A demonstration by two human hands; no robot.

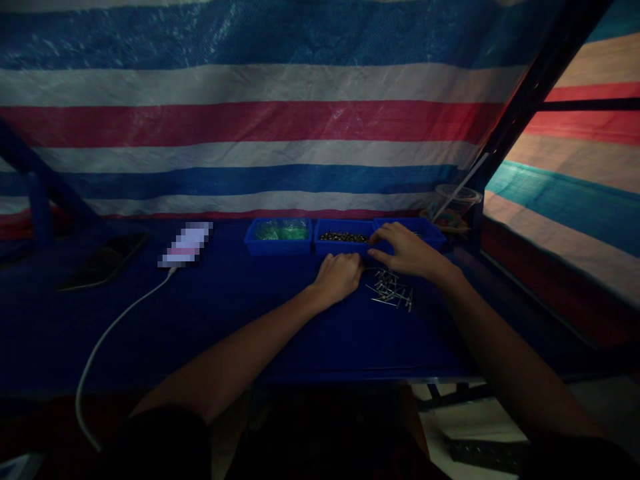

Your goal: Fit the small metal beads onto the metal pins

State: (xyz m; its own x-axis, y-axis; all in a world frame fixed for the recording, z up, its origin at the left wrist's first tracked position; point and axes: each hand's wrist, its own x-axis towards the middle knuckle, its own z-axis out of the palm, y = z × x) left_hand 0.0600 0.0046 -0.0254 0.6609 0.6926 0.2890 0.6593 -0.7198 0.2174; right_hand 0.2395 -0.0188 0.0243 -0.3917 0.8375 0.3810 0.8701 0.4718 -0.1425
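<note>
My left hand (340,277) is closed on the blue table, just in front of the middle bin. A faint thin metal pin seems to stick out of its fingertips to the right; the grip itself is hidden. My right hand (400,251) reaches to the right end of the middle blue bin (333,249), thumb and fingers apart. Many small dark metal pieces (344,237) lie in that bin. Below the right hand, a loose pile of thin silvery metal pins (393,291) is scattered on the table.
Green items in clear plastic fill the left bin (273,249). Another blue bin (433,233) stands behind my right hand, near a clear plastic tub (457,197). A lit phone (185,245) with a white cable (117,321) and a dark flat object (105,261) lie left. Striped sheeting (280,123) hangs behind.
</note>
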